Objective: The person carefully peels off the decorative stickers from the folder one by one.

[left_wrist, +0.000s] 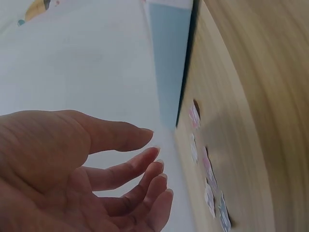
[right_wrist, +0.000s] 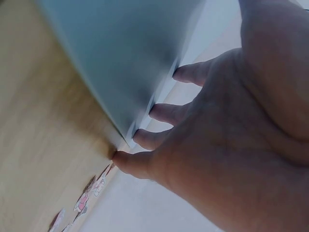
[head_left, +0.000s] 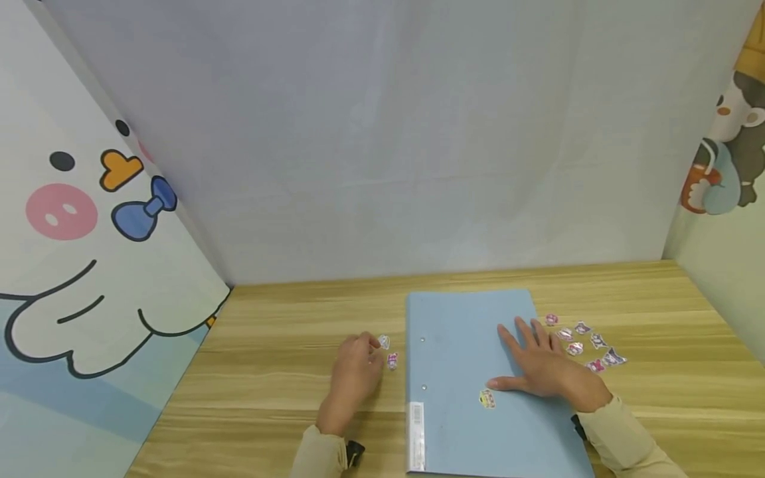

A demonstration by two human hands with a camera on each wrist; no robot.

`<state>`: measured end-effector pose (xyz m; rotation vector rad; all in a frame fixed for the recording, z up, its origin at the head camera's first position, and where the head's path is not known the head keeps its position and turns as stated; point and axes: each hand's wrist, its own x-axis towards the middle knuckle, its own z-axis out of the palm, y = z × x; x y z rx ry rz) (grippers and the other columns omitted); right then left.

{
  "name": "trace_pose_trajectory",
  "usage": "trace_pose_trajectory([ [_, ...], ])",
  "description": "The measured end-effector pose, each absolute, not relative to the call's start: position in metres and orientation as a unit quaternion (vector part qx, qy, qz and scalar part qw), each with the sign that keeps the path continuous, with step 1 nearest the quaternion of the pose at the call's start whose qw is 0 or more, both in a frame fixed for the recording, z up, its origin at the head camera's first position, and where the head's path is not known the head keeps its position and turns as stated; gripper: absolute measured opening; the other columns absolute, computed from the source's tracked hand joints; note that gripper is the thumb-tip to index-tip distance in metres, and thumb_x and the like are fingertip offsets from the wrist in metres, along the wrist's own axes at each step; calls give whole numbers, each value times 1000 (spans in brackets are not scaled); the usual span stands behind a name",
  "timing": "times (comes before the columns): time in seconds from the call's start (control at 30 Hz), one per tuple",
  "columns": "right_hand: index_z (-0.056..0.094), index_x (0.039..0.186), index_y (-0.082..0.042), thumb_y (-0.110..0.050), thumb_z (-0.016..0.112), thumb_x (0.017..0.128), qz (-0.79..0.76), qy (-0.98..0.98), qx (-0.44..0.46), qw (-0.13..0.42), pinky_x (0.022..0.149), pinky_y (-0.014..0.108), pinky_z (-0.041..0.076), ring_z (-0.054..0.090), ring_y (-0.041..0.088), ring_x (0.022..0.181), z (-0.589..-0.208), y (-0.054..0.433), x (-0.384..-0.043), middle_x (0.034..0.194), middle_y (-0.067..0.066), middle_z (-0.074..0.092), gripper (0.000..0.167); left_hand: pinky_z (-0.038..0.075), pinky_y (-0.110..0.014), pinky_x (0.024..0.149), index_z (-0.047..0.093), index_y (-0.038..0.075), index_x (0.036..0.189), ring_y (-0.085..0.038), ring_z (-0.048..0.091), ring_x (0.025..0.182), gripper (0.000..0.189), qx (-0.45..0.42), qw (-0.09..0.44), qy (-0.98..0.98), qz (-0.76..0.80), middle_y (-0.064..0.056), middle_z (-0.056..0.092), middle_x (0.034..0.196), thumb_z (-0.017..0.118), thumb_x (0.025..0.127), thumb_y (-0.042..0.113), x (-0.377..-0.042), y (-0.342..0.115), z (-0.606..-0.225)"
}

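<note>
A light blue folder [head_left: 466, 438] lies closed on the table, a white barcode label [head_left: 416, 431] along its left edge. My right hand [head_left: 540, 368] rests on it with the fingers spread, the little finger [right_wrist: 133, 163] at the folder's edge in the right wrist view. Beside the thumb is a small yellow sticker [head_left: 487, 398] on the cover. Left of the folder, my left hand [head_left: 358, 365] holds nothing, its fingers loosely bent. Near its fingertips lie a pale sticker [head_left: 384, 342] and a pink sticker [head_left: 392, 361]; several cut-out stickers [left_wrist: 208, 166] show in the left wrist view.
Several small cartoon stickers [head_left: 597, 340] are scattered right of the folder. The wood-grain table [head_left: 269, 372] ends at a pale backdrop [head_left: 370, 166], with cartoon-printed sheets [head_left: 78, 265] at the sides.
</note>
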<state>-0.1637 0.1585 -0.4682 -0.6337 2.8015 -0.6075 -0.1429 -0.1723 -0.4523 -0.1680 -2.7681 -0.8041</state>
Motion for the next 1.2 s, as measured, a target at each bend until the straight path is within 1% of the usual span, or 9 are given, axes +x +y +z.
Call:
trace_pose_trajectory([
  [0.13,29,156,7,-59,74,88,-204,950,-215,102,106,82,12,11,68,142,-467,158,-164,158,43,16,105,53,-41,69,67,-1,94,-30,62,83,12,-74,125,-952,-270,-13,63,89,75,86,1,-140,-162,-450],
  [0.3,29,156,7,-60,74,87,-210,949,-212,105,106,82,12,10,68,142,-466,157,-162,158,42,16,105,53,-41,67,66,1,95,-31,62,86,10,-77,110,-956,-260,-14,62,92,73,89,2,-136,-150,-449],
  [0.47,29,156,7,-58,74,88,-211,948,-213,107,106,82,11,10,68,142,-466,157,-163,158,43,15,104,52,-42,70,66,1,94,-29,61,85,9,-84,107,-958,-254,-12,62,90,73,88,1,-134,-139,-448],
  [0.6,30,155,7,-58,75,88,-208,949,-215,103,105,83,11,11,69,142,-467,158,-163,157,43,16,104,51,-39,66,67,2,93,-28,61,82,11,-101,110,-958,-245,-10,61,87,75,87,4,-132,-129,-447],
  [0.87,30,156,6,-61,74,87,-204,950,-212,102,106,82,12,11,68,142,-467,157,-163,158,42,16,105,50,-38,65,66,3,94,-30,62,83,16,-130,100,-956,-245,-11,62,90,79,86,7,-127,-111,-444],
  [1.0,31,156,6,-61,74,87,-204,950,-214,97,106,82,12,11,68,142,-468,157,-163,158,42,17,105,50,-37,65,66,4,97,-28,62,82,17,-136,70,-958,-243,-11,61,92,79,88,10,-127,-105,-442],
  [1.1,31,156,6,-61,74,87,-201,951,-214,93,106,82,13,12,68,142,-468,157,-163,158,42,18,105,51,-34,66,67,4,100,-22,60,79,18,-141,42,-958,-245,-9,61,94,79,89,13,-126,-101,-440],
  [1.2,32,156,6,-61,74,87,-199,952,-214,91,106,82,14,13,68,142,-469,157,-162,157,42,18,105,49,-30,64,68,4,100,-17,56,74,19,-157,32,-958,-238,-6,61,90,80,90,15,-124,-96,-440],
])
